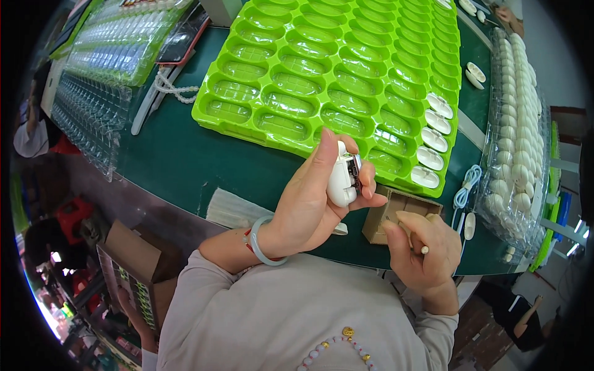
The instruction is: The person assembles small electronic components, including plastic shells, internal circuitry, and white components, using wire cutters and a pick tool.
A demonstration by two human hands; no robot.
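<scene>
My left hand (pixel 309 198) is closed around a white earbud charging case (pixel 340 179), held up over the table's near edge. Dark and metallic inner parts show on the case's right side. To its right, my right hand (pixel 427 250) is pinched beside a small open cardboard box (pixel 405 201). A thin dark tip shows near its thumb and a small pale round end sticks out by the curled fingers; the tool itself is mostly hidden. Beyond both hands lies a bright green tray (pixel 260 133) with rows of oval pockets. Several white case shells (pixel 431 157) sit in its right column.
A clear tray of white rounded parts (pixel 510 123) stands on the right, near a coiled pale-blue cable (pixel 467 185). Loose white shells (pixel 475 74) lie beside the green tray. At left are clear plastic trays (pixel 86 117), a beaded string (pixel 176 86) and a phone (pixel 185 40).
</scene>
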